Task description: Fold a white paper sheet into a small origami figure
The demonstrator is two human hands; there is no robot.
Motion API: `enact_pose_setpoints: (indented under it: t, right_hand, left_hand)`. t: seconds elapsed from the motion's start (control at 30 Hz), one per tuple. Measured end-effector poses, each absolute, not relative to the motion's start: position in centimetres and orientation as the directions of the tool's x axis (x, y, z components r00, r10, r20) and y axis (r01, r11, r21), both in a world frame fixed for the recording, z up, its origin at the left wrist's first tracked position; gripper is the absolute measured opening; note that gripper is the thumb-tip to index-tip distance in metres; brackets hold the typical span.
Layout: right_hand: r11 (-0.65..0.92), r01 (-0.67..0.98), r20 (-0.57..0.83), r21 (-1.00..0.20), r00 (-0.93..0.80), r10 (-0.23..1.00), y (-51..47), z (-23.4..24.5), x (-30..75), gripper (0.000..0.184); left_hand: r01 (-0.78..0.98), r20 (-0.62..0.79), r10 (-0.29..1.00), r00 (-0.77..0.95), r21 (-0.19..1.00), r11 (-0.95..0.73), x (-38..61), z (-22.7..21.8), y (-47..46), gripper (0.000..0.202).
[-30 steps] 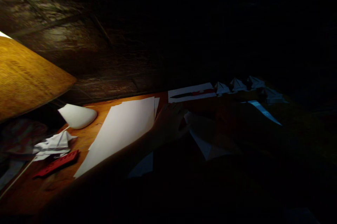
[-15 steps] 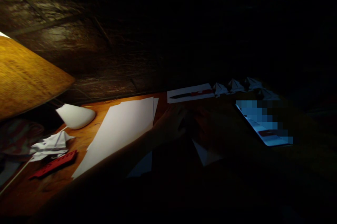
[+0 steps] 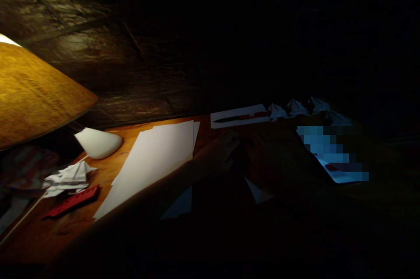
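Note:
The scene is very dark. My left hand (image 3: 218,154) reaches across a wooden table (image 3: 108,174), its fingers curled over a folded sheet of white paper (image 3: 259,191) that lies mostly in shadow. My right hand (image 3: 262,156) shows only as a dim shape just to the right, on the same paper; its fingers cannot be made out. A stack of blank white sheets (image 3: 154,161) lies to the left of my left hand.
A yellow lamp shade (image 3: 36,91) hangs at the left. Under it lie a white cone shape (image 3: 98,142), crumpled folded paper (image 3: 68,176) and a red ruler (image 3: 74,200). A red-handled knife (image 3: 241,117) rests on a sheet at the back, beside several small folded paper figures (image 3: 295,107). A lit screen (image 3: 331,152) glows at right.
The visible white part of the folded paper under my hands has shrunk as they moved over it. The lit screen at the right has become more visible.

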State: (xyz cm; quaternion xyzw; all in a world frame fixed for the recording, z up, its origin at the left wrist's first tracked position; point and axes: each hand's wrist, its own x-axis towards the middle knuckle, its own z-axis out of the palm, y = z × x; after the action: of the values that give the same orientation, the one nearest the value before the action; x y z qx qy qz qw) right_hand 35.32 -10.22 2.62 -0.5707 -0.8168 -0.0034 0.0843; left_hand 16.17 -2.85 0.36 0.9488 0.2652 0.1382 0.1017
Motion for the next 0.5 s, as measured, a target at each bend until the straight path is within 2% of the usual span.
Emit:
enact_pose_setpoints:
  t: [0.5]
  right_hand:
    - [0.339,0.937,0.135,-0.087,-0.326,0.936,-10.00,2.20,35.01,0.025]
  left_hand:
    - [0.502,0.190,0.543,0.818,0.225,-0.835,16.09,0.17,-2.67,0.041]
